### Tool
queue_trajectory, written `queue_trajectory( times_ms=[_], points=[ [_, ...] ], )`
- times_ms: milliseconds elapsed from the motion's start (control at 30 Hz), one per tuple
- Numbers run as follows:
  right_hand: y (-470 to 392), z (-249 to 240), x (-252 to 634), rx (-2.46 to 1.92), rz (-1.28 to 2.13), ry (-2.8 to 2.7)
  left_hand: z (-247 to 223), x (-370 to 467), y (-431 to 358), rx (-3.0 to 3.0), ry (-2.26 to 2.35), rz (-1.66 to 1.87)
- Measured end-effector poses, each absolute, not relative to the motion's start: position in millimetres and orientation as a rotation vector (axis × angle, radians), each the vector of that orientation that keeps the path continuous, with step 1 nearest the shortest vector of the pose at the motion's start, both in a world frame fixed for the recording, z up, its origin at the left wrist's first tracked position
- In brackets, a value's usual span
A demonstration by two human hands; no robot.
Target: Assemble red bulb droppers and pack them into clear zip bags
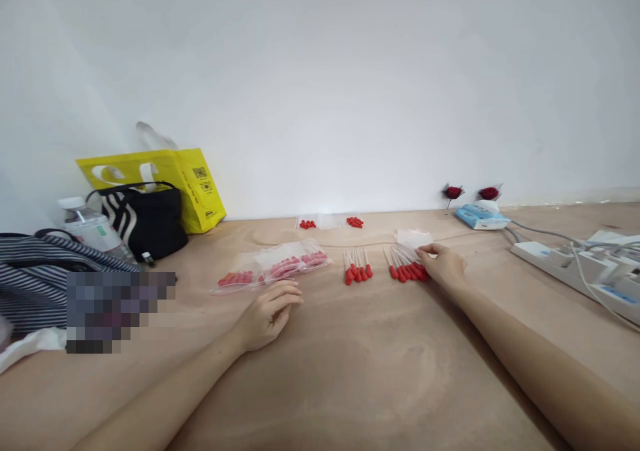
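Note:
Several red-tipped sticks with pale thin shafts lie in two fanned groups on the wooden table (350, 344): a middle group (358, 272) and a right group (407, 271). My right hand (443, 262) is at the right edge of the right group, fingers pinched together; what they hold, if anything, is too small to name. My left hand (270, 314) rests on the table, fingers loosely bent and apart, holding nothing. Just beyond it lie clear plastic bags (280, 262) with red-tipped pieces inside. A small clear bag (415, 237) lies behind the right group.
Near the wall are more red pieces (355, 222). At the left stand a yellow bag (195, 197), a black bag (155, 221) and a bottle (93, 227), with striped cloth (30, 277) nearer. At the right are a blue tissue pack (483, 216), dark red roses (453, 192) and power strips (575, 267) with cables.

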State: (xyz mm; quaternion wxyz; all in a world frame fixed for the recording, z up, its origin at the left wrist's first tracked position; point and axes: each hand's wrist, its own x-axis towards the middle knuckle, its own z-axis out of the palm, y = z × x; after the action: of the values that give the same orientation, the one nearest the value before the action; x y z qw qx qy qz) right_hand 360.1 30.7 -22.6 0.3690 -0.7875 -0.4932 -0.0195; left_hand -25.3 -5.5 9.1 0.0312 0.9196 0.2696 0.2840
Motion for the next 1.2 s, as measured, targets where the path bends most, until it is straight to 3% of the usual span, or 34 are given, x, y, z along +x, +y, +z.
queue_trajectory(
  times_ms=[233, 333, 433, 600, 833, 933, 1067, 1200],
  points=[
    [20, -10, 350, -1.659, -0.404, -1.207, 8, -24, -4, 2.840, 0.783, 0.867],
    [10, -1, 337, -1.481, -0.377, -1.203, 8, -25, -4, 2.838, 0.781, 0.859],
    [-7, 8, 315, -1.275, -0.098, -1.313, 8, -27, -5, 2.840, 0.833, 0.847],
    [-48, 11, 263, -0.896, 0.647, -1.723, 11, -18, -18, 2.815, 0.967, 0.944],
    [-71, 8, 227, -0.677, 1.326, -1.894, 18, 15, -45, 2.728, 0.562, 0.795],
    [-56, 5, 239, -0.835, 1.132, -1.941, 18, 9, -38, 2.656, 0.524, 0.692],
    [-25, 0, 263, -1.297, 0.408, -1.912, 20, -10, -19, 2.680, 0.777, 0.651],
    [2, 0, 274, -1.796, 0.174, -1.828, 24, -7, -25, 2.594, 1.173, 0.742]
  ],
)
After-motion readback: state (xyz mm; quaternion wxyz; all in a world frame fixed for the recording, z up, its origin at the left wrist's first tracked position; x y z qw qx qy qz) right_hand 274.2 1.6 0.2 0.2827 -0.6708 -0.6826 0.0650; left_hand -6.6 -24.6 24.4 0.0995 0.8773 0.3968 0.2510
